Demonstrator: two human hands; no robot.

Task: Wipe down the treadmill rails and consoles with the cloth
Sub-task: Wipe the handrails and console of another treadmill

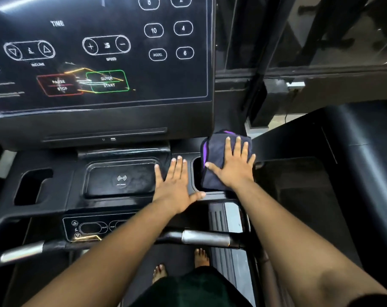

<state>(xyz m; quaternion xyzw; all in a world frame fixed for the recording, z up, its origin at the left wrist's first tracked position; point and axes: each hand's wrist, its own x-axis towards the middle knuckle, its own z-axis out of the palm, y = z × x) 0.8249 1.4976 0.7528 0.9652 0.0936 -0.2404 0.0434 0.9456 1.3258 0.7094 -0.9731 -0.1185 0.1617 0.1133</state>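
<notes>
A folded dark cloth with a purple edge [214, 149] lies over the right cup holder of the treadmill console tray [77, 200]. My right hand [234, 165] presses flat on the cloth with fingers spread. My left hand [176, 185] rests flat and open on the tray beside it, between the wireless charging pad [121, 178] and the cloth, holding nothing. The glossy black touch console [99, 52] with its buttons rises above the tray. The front handrail [203, 238] with its metal grip crosses below my forearms.
A second cup holder [31, 185] sits at the tray's left end. A small control panel [88, 228] is under the tray. The right side rail [365, 147] curves away at the right. My bare feet [181, 264] stand on the belt below.
</notes>
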